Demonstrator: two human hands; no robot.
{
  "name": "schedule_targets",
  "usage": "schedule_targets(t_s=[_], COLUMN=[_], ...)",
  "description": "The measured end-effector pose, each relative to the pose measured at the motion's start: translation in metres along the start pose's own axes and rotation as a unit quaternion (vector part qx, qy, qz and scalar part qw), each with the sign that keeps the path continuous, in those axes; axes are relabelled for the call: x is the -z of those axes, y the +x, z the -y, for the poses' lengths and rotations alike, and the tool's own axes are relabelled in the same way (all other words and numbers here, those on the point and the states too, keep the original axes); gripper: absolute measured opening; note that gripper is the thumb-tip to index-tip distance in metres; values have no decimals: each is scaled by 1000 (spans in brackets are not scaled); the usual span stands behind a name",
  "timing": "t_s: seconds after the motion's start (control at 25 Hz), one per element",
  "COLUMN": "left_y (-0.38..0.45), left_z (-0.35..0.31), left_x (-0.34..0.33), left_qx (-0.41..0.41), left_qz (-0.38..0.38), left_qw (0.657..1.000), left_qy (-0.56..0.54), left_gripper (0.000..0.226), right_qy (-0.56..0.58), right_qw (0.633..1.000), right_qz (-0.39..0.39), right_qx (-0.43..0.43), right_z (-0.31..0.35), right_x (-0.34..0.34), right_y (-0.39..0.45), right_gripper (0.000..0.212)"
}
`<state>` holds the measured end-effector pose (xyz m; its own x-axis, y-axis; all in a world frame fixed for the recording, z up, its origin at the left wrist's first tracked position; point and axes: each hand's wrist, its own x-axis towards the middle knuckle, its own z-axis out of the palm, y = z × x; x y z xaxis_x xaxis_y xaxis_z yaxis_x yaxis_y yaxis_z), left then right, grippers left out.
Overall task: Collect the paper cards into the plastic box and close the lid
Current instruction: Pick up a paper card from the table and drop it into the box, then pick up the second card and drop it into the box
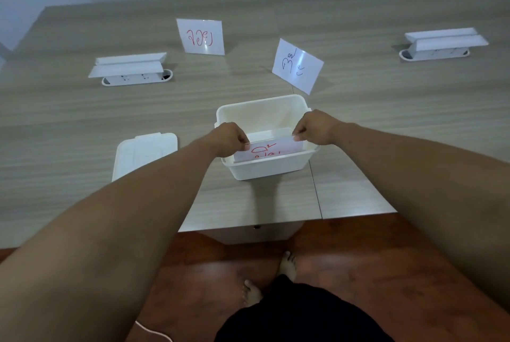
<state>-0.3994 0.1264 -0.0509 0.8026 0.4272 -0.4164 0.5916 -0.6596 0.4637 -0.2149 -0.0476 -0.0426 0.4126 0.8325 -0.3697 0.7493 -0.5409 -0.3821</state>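
Note:
An open white plastic box [269, 166] stands near the table's front edge. A white card with red writing [271, 150] is held upright, its lower part inside the box. My left hand [230, 139] pinches its upper left corner and my right hand [317, 127] pinches its upper right corner. The box's white lid [145, 154] lies flat on the table left of the box. Two more cards lie farther back: one with red writing [201, 36] and one with green writing [297, 65].
Two white pop-up socket units sit in the wooden table, one at the back left [129, 68] and one at the back right [441, 43]. The table's front edge [248, 227] runs just below the box, with brown floor beneath.

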Motion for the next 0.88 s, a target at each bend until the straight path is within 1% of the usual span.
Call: schedule_targets(t_s=[0.08, 0.16, 0.28, 0.36, 0.48, 0.64, 0.76, 0.88], left_y=[-2, -3, 2, 9, 32, 75, 122, 174], left_z=[-1, -1, -2, -10, -28, -60, -91, -110], left_x=[-7, -6, 6, 19, 44, 72, 98, 117], left_qx=[0, 5, 19, 17, 0, -34, -60, -72], left_qz=[21, 24, 13, 7, -23, -64, -98, -133], left_qw=[998, 998, 1000, 1000, 1000, 996, 991, 986], left_qy=[56, 53, -6, -10, 1, 47, 67, 70], left_gripper=[25, 24, 26, 28, 29, 29, 31, 30], right_qy=[-19, -15, 6, 18, 3, -6, 10, 40], right_qw=[999, 1000, 999, 995, 989, 986, 980, 973], right_qz=[25, 21, -44, -99, -146, -155, -181, -207], right_qx=[-7, -9, -22, -26, -33, -58, -78, -95], right_z=[-2, -2, -3, -7, -21, -45, -70, -90], right_x=[-11, -17, -9, 7, 33, 67, 100, 119], right_y=[-7, -15, -22, -26, -20, -8, 20, 60], right_gripper=[23, 29, 30, 28, 28, 30, 30, 29])
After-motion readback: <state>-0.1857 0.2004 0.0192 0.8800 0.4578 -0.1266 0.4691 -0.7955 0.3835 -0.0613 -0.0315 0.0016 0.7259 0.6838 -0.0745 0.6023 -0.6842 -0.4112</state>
